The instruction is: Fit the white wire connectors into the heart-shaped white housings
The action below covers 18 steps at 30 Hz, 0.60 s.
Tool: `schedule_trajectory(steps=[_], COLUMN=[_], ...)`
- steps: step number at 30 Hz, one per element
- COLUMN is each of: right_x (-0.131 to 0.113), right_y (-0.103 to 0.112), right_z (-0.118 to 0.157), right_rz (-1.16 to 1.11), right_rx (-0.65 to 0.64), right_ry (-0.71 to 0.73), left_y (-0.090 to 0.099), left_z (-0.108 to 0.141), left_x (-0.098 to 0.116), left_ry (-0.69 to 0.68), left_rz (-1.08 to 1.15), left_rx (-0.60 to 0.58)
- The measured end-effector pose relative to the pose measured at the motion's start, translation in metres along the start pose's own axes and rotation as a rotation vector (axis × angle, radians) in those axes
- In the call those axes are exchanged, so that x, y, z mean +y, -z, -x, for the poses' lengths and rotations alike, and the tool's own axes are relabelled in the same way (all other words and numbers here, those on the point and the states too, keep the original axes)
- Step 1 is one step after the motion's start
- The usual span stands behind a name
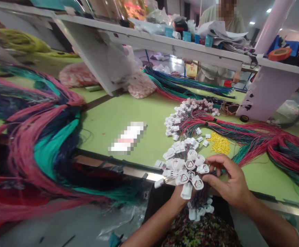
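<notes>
In front of my lap is a bunch of white plastic connectors (184, 168) on thin dark wires. My left hand (179, 196) is under the bunch, closed around its wires; the connectors hide most of the fingers. At the bunch's right side, my right hand (228, 180) has its thumb and fingertips bent around one white connector (203, 169). Just beyond that hand lies a pile of small yellow parts (219, 143) on the green tabletop (100, 120). More white-ended wires, a red and green wire bundle (231, 128), stretch across the table behind it.
Long pink, teal and dark blue wires (46, 144) hang over the table at left. A blurred-out rectangle (128, 137) lies mid-table. Bags of small parts (141, 85) sit under a white shelf (149, 36), which holds papers and an orange tape roll (279, 54). A person stands behind.
</notes>
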State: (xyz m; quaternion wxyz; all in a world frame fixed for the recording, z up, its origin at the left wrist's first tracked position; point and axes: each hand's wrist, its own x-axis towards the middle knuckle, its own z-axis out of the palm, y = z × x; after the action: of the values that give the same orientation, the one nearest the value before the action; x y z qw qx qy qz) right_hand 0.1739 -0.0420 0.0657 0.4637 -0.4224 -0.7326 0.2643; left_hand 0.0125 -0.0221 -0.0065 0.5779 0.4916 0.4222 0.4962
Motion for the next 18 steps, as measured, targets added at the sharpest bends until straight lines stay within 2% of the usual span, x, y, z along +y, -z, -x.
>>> schedule_trajectory(steps=[4, 6, 8, 10, 12, 15, 18], right_x=[0.012, 0.022, 0.031, 0.036, 0.037, 0.036, 0.040], right_y=[0.000, 0.007, 0.015, 0.019, 0.020, 0.018, 0.023], right_z=[-0.007, -0.004, 0.002, 0.009, 0.016, 0.021, 0.020], right_rz=[-0.074, -0.069, -0.055, -0.045, -0.027, 0.005, 0.008], right_rx=[0.010, 0.013, -0.042, -0.107, -0.112, -0.103, -0.169], right_ry=[0.007, 0.076, 0.198, 0.312, 0.376, 0.403, 0.304], left_y=[-0.001, 0.001, 0.004, 0.007, 0.010, 0.012, 0.013], left_z=[0.004, 0.007, 0.010, 0.010, 0.008, 0.003, 0.000], left_x=[0.004, 0.004, 0.004, 0.005, 0.007, 0.011, 0.013], left_ry=[-0.044, -0.081, -0.074, 0.040, 0.110, 0.131, 0.083], left_rz=[0.005, 0.073, 0.078, 0.029, 0.003, 0.002, -0.041], left_rx=[-0.032, -0.056, -0.092, -0.212, -0.353, -0.430, -0.371])
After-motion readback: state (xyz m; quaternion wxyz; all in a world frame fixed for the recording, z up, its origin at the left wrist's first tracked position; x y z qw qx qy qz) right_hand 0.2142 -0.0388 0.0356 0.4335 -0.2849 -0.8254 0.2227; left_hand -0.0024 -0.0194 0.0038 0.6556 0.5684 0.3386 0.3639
